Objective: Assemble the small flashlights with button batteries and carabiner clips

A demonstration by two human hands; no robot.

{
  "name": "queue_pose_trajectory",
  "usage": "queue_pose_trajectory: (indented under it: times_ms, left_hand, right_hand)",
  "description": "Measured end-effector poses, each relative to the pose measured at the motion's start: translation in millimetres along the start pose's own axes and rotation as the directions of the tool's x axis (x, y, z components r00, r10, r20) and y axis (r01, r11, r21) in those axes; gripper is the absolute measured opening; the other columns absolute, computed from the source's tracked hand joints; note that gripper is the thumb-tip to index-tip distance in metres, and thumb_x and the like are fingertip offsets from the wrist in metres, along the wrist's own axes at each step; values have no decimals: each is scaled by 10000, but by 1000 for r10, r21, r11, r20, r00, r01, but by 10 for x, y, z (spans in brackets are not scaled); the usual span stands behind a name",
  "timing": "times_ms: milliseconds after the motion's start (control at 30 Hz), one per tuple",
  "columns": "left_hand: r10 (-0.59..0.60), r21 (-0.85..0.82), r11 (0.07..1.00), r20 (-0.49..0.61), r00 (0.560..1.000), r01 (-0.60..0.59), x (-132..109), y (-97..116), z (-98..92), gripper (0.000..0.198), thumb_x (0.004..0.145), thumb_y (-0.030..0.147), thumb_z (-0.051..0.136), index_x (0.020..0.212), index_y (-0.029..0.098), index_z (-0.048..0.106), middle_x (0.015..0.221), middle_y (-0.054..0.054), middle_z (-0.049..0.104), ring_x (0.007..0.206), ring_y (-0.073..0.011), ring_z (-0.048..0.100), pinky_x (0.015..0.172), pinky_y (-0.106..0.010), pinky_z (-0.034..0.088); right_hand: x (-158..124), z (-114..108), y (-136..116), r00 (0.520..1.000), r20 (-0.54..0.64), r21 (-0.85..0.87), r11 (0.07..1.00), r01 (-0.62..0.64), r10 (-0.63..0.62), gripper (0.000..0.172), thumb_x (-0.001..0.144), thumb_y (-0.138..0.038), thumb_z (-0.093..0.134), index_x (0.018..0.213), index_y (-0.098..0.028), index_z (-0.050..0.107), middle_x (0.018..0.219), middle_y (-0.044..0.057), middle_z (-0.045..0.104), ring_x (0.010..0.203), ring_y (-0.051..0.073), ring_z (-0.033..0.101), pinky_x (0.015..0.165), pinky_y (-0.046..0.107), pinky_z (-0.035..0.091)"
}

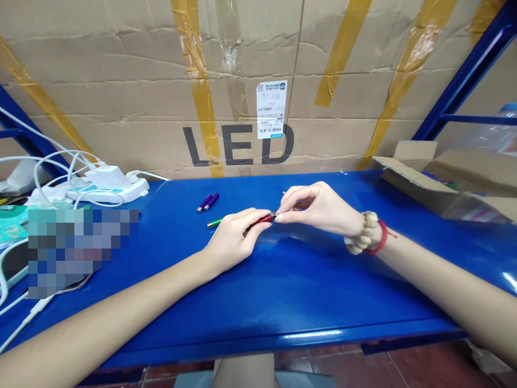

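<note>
My left hand is closed around a slim red metal tube, which looks like a pen-shaped light. At the tube's right end, the thumb and fingertips of my right hand pinch a small silvery tip. Whether that tip is joined to the tube or apart from it, I cannot tell. A green tube with a metal end lies just left of my left hand, partly hidden by it. Farther back, two purple pieces with silver ends lie side by side on the blue shelf.
White cables and a power strip crowd the left side, with a blurred-out phone-like item in front. An open cardboard box stands at the right. A large carton marked LED forms the back.
</note>
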State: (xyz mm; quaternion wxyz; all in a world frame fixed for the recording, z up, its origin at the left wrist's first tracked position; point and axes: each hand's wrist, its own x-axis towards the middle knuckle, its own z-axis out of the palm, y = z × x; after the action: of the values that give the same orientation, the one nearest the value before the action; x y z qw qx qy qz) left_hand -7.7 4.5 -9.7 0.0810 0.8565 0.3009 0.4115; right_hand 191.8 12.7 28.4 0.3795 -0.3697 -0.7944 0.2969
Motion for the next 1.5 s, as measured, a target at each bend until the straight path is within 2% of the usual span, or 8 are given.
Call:
queue_pose_trajectory:
  times_ms: [300,700,833,967,1133,1267,1367,1500]
  left_hand:
    - [47,-17,999,-15,999,-47,4,-7,-11,237,895,259,474,1011,178,664,779,-41,662,670,-126,596,661,-242,493]
    - [215,80,974,-44,976,-211,-49,-14,13,222,893,247,493,969,148,676,656,-21,606,579,-102,543,581,-205,467]
    - [245,129,963,-40,969,-238,-62,-5,7,237,898,234,478,1032,160,660,728,-31,647,621,-102,580,624,-203,494]
    - [267,149,955,-53,962,-257,-59,0,4,247,900,209,465,1062,164,646,852,-53,681,744,-117,629,711,-207,512]
    - [201,145,970,-21,979,-196,-39,-3,21,251,905,187,445,1069,153,633,821,-50,664,706,-118,607,661,-221,502]
    - [153,134,980,-11,988,-150,-7,-21,35,227,892,156,454,1020,130,640,731,-34,624,641,-114,571,590,-214,473]
    - [102,101,990,-21,995,-99,15,-36,37,200,878,137,475,984,125,645,714,-25,620,625,-107,566,593,-207,470]
    - [74,75,994,-1,997,-74,23,-40,34,192,880,145,472,971,141,640,764,-32,641,666,-117,590,628,-215,477]
  right_hand:
    - [14,-2,-13,985,130,111,986,-125,111,271,636,-494,705,673,-225,708,688,12,659,658,142,600,617,278,507]
    - [-33,-12,-1,999,39,-77,997,12,-9,299,639,-482,708,653,-183,704,711,35,650,633,125,554,565,260,440]
    - [-84,62,-34,991,26,33,991,-133,132,298,602,-475,735,624,-181,686,633,24,620,584,118,515,520,258,411]
    - [-114,141,-87,925,110,243,893,-380,364,337,544,-476,761,573,-166,634,522,-22,507,484,70,393,435,230,329]
    - [-86,162,-97,884,199,342,815,-468,424,381,515,-481,775,566,-147,599,549,-33,475,504,53,370,430,202,306]
    - [-54,113,-41,942,105,143,932,-332,320,382,582,-523,733,633,-154,647,565,-10,535,504,74,426,453,223,352]
    - [-35,59,-21,995,-44,-45,995,-91,89,391,617,-534,714,754,-169,695,648,17,610,560,102,506,518,241,413]
    - [-27,7,-33,974,-92,-239,954,179,-206,356,664,-524,696,748,-179,714,732,41,648,599,110,541,560,249,432]
